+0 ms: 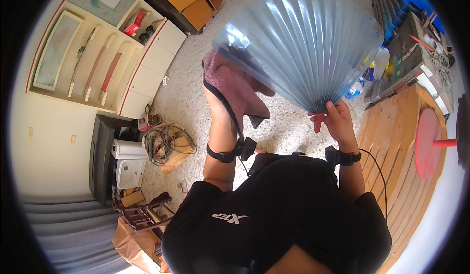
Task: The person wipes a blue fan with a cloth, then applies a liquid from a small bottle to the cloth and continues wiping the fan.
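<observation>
A large translucent blue pleated fan (304, 42) is spread wide in front of me. Its narrow base and short red handle (318, 121) are pinched in my right hand (339, 119), with the thumb on top of the base. A purple plush cloth (235, 81) with dark edging drapes over my left hand (213, 99), whose fingers are mostly hidden beneath it. The cloth reaches the fan's left edge, and part of it shows dimly through the sheet. Black straps with small dark devices circle both wrists.
To the right stand a slatted wooden bench (393, 145) and a cluttered box (407, 61). A coiled cable (161, 145) lies on the left, near a white cabinet (147, 68). Below it is a folded wooden frame (147, 215). Speckled flooring (176, 94) spreads beneath.
</observation>
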`<state>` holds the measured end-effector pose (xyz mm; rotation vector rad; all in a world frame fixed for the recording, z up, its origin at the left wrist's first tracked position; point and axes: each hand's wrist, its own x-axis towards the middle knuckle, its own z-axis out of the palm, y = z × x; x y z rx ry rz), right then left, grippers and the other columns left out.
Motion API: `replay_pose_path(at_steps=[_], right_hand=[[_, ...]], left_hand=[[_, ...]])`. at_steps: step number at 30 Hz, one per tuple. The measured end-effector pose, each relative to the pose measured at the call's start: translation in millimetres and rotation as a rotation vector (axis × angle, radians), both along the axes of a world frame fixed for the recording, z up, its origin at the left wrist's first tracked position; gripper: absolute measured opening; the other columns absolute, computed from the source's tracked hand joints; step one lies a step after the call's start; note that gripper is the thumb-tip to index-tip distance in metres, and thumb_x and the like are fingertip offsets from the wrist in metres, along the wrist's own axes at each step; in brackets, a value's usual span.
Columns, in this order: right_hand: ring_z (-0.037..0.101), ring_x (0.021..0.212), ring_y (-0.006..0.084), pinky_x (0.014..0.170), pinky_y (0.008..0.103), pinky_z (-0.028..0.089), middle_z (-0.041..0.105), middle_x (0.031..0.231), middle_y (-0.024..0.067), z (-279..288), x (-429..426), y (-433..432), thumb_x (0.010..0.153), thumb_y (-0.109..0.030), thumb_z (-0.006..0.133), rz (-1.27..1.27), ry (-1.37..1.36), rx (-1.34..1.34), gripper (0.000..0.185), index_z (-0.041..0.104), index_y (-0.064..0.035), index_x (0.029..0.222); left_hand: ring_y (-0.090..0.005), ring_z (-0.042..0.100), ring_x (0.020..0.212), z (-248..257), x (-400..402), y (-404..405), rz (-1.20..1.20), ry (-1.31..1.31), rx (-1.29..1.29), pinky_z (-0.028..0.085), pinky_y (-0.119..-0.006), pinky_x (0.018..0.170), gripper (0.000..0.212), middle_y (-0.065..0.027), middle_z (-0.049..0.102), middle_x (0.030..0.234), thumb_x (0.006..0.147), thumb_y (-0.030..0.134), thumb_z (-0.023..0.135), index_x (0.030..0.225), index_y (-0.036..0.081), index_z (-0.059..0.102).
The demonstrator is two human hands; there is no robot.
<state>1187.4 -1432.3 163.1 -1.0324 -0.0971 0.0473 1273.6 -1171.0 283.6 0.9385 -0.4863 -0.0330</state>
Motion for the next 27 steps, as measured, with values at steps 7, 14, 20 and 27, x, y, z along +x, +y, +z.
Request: replay_pose_path(at_steps=[7, 14, 20, 27], right_hand=[[0.068, 0.080, 0.0267, 0.074, 0.0395, 0.057, 0.066, 0.101, 0.0177, 7, -4, 12, 0.099, -0.027, 0.053, -0.019, -0.003, -0.061, 0.037, 0.048, 0.0015, 0.122], [0.065, 0.061, 0.0229, 0.064, 0.0348, 0.056, 0.066, 0.096, 0.0197, 6, -8, 29, 0.099, -0.030, 0.053, -0.058, -0.087, -0.145, 0.038, 0.048, 0.0015, 0.120], [0.067, 0.076, 0.0233, 0.068, 0.0336, 0.056, 0.065, 0.101, 0.0169, 5, -9, 24, 0.099, -0.027, 0.053, -0.066, -0.094, -0.177, 0.037, 0.048, 0.0035, 0.120], [0.066, 0.073, 0.0208, 0.058, 0.0294, 0.053, 0.065, 0.095, 0.0156, 16, -17, 23, 0.099, -0.025, 0.054, -0.058, -0.114, -0.157, 0.036, 0.049, 0.0041, 0.119]], left_hand=[[-0.0254, 0.062, 0.086, 11, 9, 1, 0.356, 0.293, -0.117, 0.053, -0.043, 0.074, 0.034, -0.0124, 0.062, 0.095, 0.095, 0.033, 0.049, 0.111, 0.003, 0.056], [-0.0184, 0.061, 0.057, 6, 17, 13, 0.423, 0.063, -0.099, 0.052, -0.030, 0.049, 0.020, -0.0089, 0.062, 0.074, 0.086, 0.009, 0.063, 0.103, 0.000, 0.057], [-0.0172, 0.062, 0.060, 17, 12, 14, 0.347, 0.011, -0.084, 0.053, -0.030, 0.053, 0.028, -0.0087, 0.063, 0.078, 0.079, 0.001, 0.066, 0.105, -0.002, 0.057], [-0.0133, 0.062, 0.075, 18, 14, 16, 0.351, -0.017, -0.031, 0.052, -0.026, 0.064, 0.032, -0.0047, 0.063, 0.090, 0.077, -0.002, 0.064, 0.108, 0.000, 0.056]])
